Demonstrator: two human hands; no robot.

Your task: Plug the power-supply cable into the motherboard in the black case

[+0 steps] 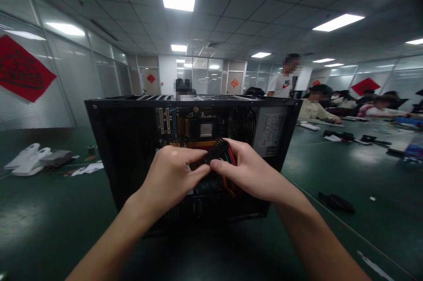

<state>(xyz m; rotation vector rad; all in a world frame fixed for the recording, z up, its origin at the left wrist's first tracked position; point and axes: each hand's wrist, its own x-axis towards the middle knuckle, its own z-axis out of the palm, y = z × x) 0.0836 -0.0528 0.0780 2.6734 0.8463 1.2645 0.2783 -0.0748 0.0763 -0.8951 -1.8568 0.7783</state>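
Note:
An open black computer case [193, 103] stands on the green table in front of me. Before its motherboard [211, 115], both hands meet at a black multi-pin power connector [216, 151] with coloured wires [228, 155]. My right hand [246, 164] pinches the connector and its wires between thumb and fingers. From the other side, my left hand [176, 168] closes its thumb and fingers on the connector's left end. A silver processor [206, 129] shows on the board above the hands. At the case's right are a round fan [243, 123] and a grey power supply [271, 131].
White plastic bags [28, 159] and a grey box [57, 158] lie on the table at left. At right rest a black item [336, 202], a black cable bundle [339, 135] and a thin cord. Other people [319, 103] sit or stand beyond the case.

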